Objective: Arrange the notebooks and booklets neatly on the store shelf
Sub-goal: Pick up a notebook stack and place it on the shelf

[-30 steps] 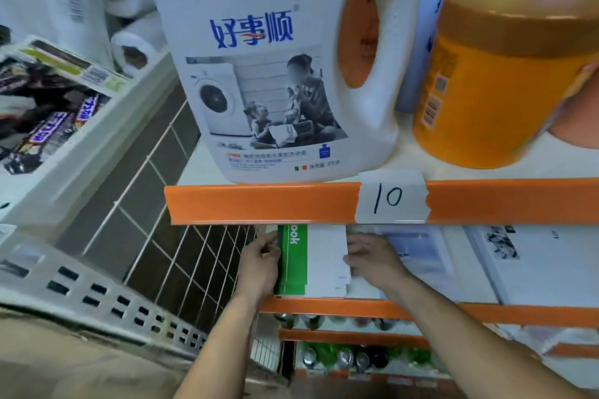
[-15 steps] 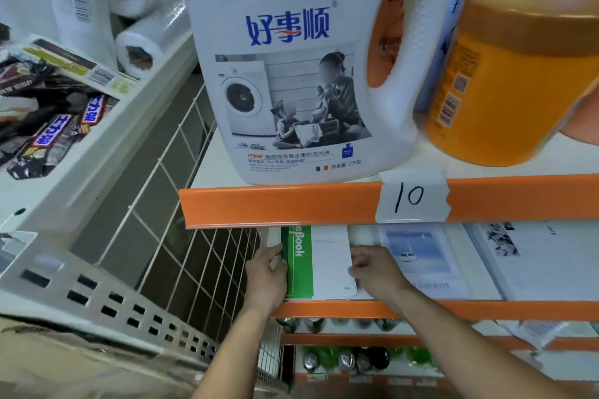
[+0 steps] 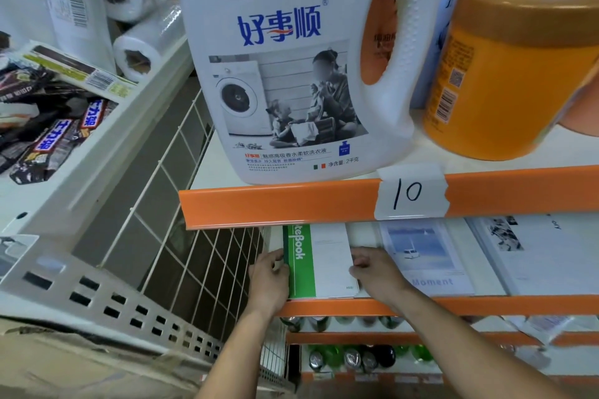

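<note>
Head view: notebook (image 3: 324, 262), placed as it was half a second ago, my hands still at its edges. White cover, green spine band, white lettering. Lies flat at the left end of the shelf (image 3: 453, 305), beside a booklet (image 3: 428, 256). My left hand (image 3: 269, 278) grips its spine edge and my right hand (image 3: 376, 272) pinches the opposite edge.

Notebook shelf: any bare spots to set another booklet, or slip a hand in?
Two bare strips: one between the green-spined notebook and the Moment booklet, partly taken by the right hand; one between the Moment booklet and the white booklet. Left of the green-spined notebook, only a sliver by the wire mesh, filled by the left hand.
</note>
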{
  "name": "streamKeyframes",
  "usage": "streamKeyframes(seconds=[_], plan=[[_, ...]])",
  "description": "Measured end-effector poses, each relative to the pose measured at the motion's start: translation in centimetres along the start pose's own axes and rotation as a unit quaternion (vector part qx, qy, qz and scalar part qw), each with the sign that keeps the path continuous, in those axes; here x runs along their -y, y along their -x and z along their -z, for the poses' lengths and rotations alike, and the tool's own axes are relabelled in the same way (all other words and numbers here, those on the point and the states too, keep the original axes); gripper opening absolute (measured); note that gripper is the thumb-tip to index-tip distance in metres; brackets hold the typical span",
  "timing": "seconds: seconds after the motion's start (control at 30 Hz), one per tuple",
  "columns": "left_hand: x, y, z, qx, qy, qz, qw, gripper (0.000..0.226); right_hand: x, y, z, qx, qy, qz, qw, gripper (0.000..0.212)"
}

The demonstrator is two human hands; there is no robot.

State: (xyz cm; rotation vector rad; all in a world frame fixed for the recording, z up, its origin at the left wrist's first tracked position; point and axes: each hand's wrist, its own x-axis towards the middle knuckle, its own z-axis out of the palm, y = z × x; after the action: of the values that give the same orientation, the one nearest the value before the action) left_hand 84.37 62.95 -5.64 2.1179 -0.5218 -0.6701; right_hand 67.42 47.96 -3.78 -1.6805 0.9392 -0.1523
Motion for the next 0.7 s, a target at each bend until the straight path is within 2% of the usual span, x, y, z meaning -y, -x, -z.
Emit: streamKeyframes(seconds=[0.17, 0.27, 0.43, 0.53, 0.6, 0.7], plan=[[-0.9, 0.8, 0.7, 0.02, -0.035, -0.01, 0.999, 0.037, 0.1, 0.2, -0.2, -0.007, 0.012, -0.011, 1.0, 0.045], [-2.3, 1.5, 1.4, 0.013, -0.096, -0.049, 0.994, 0.04, 0.8, 0.4, 0.6, -0.021, 0.053, -0.009, 0.998, 0.031], [-6.4, 3.2, 2.1, -0.001, -0.222, -0.161, 0.962, 0.05, 3.1, 1.7, 4.3, -0.06, 0.165, 0.002, 0.984, 0.055], [-9.5, 4.3, 1.9, -0.022, -0.314, -0.224, 0.922, 0.052, 5.1, 3.7, 6.8, -0.064, 0.261, 0.069, 0.961, 0.06], [-11.5, 5.5, 1.2, -0.036, -0.363, -0.252, 0.896, 0.053, 6.2, 5.2, 8.3, -0.08, 0.351, 0.091, 0.928, 0.057], [-13.8, 7.6, -0.9, -0.039, -0.383, -0.274, 0.881, 0.06, 6.7, 7.0, 10.1, -0.099, 0.431, 0.09, 0.892, 0.053]])
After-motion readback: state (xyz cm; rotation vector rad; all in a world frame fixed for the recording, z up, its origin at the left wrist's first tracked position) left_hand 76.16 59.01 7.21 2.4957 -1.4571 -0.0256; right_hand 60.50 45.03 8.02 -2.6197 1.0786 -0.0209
